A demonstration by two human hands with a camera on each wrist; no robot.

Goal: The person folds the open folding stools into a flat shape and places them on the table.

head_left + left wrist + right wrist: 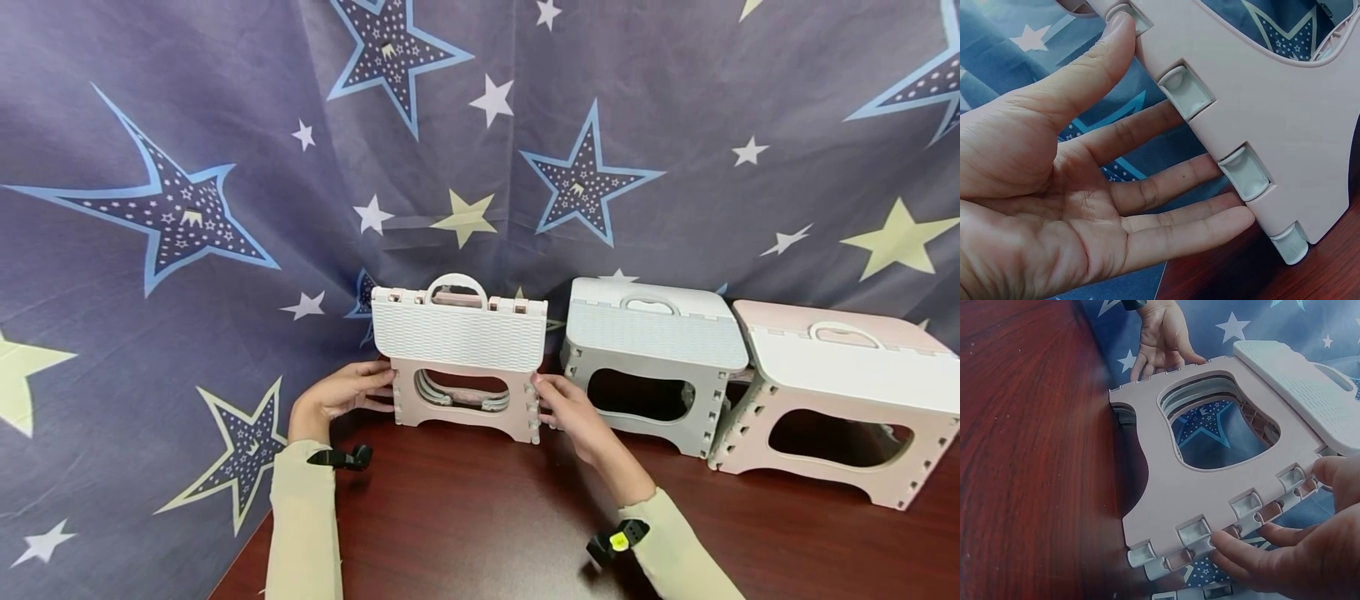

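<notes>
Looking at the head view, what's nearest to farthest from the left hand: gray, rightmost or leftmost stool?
1. Leftmost stool: the left hand touches it.
2. Gray stool: middle of the three.
3. Rightmost stool: past the gray one.

The left hand (pixel 347 390) and right hand (pixel 573 415) touch opposite sides of the leftmost folding stool (pixel 459 337) on the red-brown counter (pixel 450 517).

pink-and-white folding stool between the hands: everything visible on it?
The stool looks plastic and partly folded. A white, woven-textured seat half slopes down over a pink front panel with a large rounded opening and arched lower edge. An arched white handle rises at the top; pale hinge pieces line the side edges. It stands upright on the dark red table, left hand and right hand touching opposite sides.
</notes>
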